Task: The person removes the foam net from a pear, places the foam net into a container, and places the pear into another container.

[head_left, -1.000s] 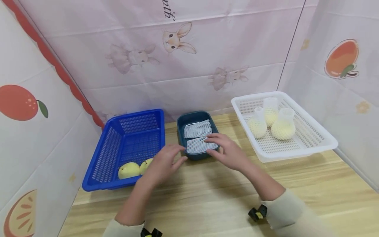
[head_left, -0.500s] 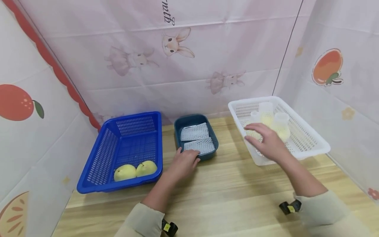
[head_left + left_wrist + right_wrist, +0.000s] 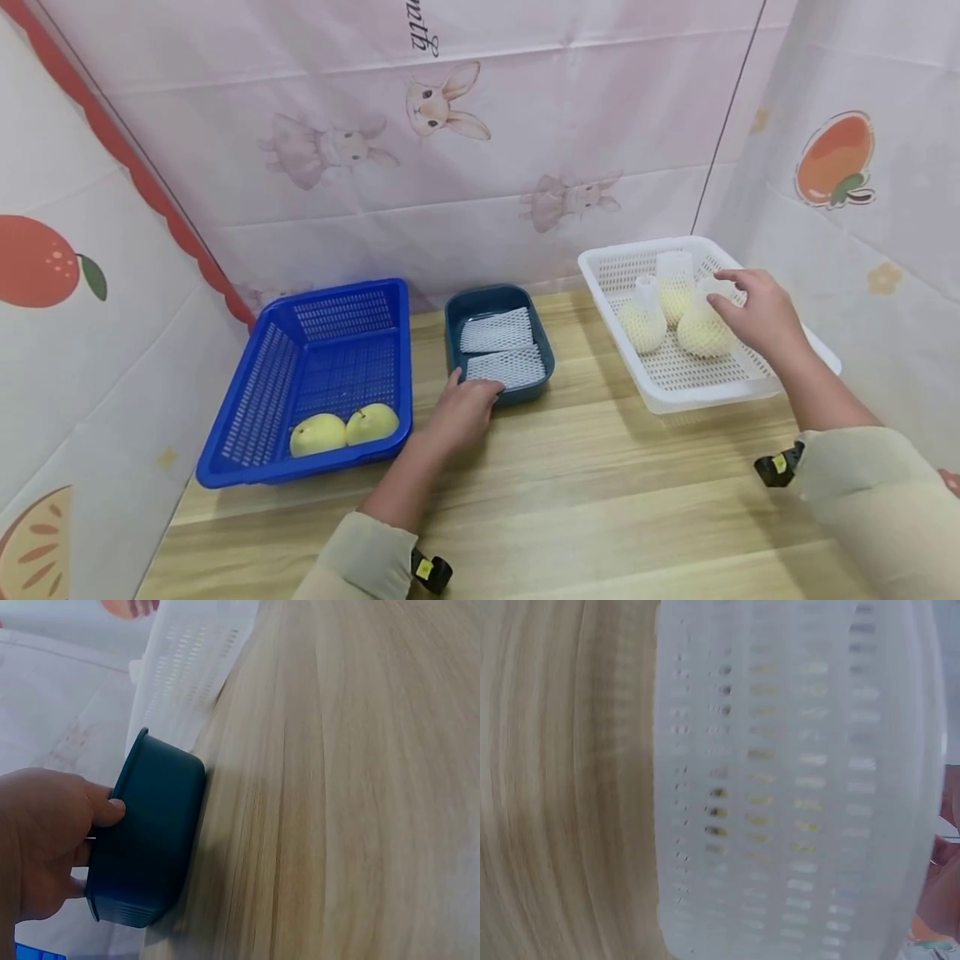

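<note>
My left hand (image 3: 459,414) grips the near rim of a dark teal plastic box (image 3: 517,398); in the left wrist view the thumb presses the outer wall of the box (image 3: 154,817) while the other fingers reach over the rim. Two white foam nets (image 3: 495,332) lie flat inside. Over the white basket (image 3: 697,400), my right hand (image 3: 765,315) has thumb and fingers apart, beside the top of a net-wrapped pear (image 3: 705,333). Two more wrapped pears stand there, one at the left (image 3: 643,327), another behind (image 3: 675,300). Basket wall hides most of the right hand (image 3: 941,889) in the right wrist view.
A blue basket (image 3: 300,317) stands at the left with two bare yellow pears (image 3: 345,429) at its near end. Wooden tabletop (image 3: 570,492) lies in front. Printed cloth walls (image 3: 480,167) close off the back and both sides.
My left hand has moved from beside the box onto its near rim. My right hand has left the box and travelled right, across the white basket to the rightmost wrapped pear.
</note>
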`<state>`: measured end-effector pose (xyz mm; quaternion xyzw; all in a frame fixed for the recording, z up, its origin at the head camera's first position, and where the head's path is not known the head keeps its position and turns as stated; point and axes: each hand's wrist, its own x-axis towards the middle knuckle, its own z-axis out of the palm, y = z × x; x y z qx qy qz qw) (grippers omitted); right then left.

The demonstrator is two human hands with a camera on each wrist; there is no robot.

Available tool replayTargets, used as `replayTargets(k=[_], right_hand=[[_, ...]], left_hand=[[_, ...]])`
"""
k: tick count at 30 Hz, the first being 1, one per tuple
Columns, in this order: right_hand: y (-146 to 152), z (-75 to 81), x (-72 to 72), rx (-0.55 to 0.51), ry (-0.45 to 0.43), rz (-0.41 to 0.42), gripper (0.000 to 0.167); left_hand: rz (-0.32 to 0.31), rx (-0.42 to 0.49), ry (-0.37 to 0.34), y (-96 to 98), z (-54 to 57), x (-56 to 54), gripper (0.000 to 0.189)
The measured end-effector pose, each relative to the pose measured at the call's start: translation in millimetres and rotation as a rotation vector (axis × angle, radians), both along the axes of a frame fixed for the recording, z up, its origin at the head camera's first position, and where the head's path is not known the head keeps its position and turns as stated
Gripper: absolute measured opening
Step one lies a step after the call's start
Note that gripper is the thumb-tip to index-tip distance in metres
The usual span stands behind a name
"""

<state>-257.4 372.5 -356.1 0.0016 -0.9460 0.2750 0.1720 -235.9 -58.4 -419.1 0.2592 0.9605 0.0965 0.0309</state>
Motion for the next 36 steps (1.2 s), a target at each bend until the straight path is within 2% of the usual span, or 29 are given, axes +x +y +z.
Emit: replayTargets(k=[8, 16, 21, 30, 36], right_hand=[[20, -19.0, -14.2, 0.052, -0.183, -0.031, 0.053], [33, -34.0, -18.0, 0.083, -0.27, -0.024, 0.064], [34, -32.6, -20.6, 0.11, -0.273, 0.001, 0.069], [28, -30.7, -20.7, 0.093, -0.252, -0.03, 0.056], [24, -26.7, -15.9, 0.078, -0.184, -0.032, 0.05]], left_hand=[[-0.007, 0.013, -0.016, -1.7, -1.2, 1.4, 0.027], [0.007, 0.024, -0.038, 0.5, -2.7, 3.1, 0.028], [0.03, 0.024, -0.076, 2.3, 1.6, 1.2, 0.03], [0.029, 0.042, -0.064, 0.3, 1.5, 0.6, 0.028], [0.053, 0.064, -0.096, 0.0, 1.7, 1.1, 0.032]])
